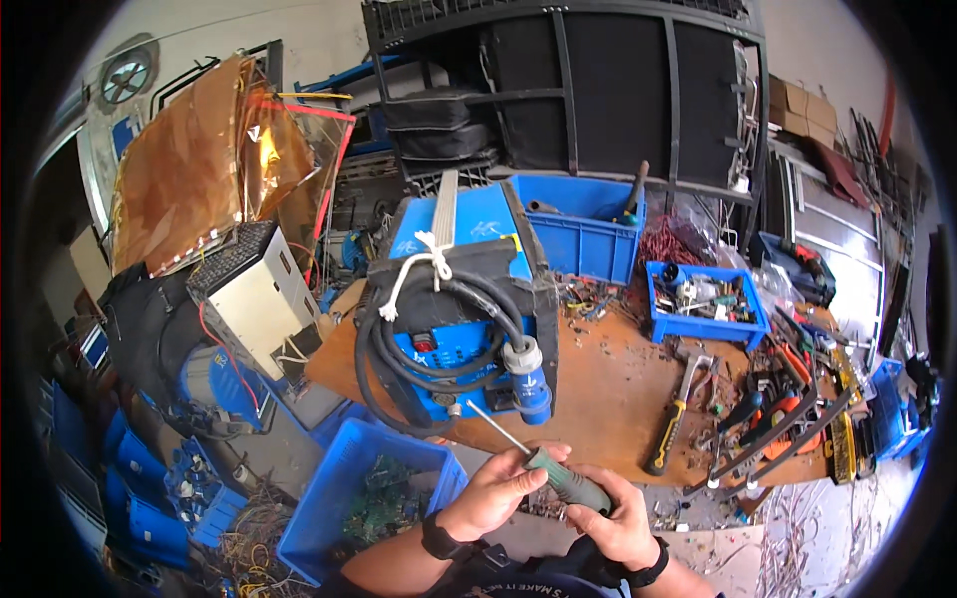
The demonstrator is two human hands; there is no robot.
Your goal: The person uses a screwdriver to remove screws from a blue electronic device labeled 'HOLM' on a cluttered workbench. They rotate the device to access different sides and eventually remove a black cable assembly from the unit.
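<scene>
A screwdriver with a green handle and a long metal shaft is held between my two hands, its tip pointing up and left. My left hand closes round the front of the handle near the shaft. Round the rear of the handle, the fingers of my right hand are wrapped. Just beyond the tip stands a blue and black boxy machine on the table. A thick black cable is coiled on its front, tied with white cord, and ends in a blue plug.
On the wooden table lie a hammer and several pliers and cutters at right. Behind them stands a small blue tray of parts, beside a larger blue crate. A blue bin with green circuit boards sits at lower left.
</scene>
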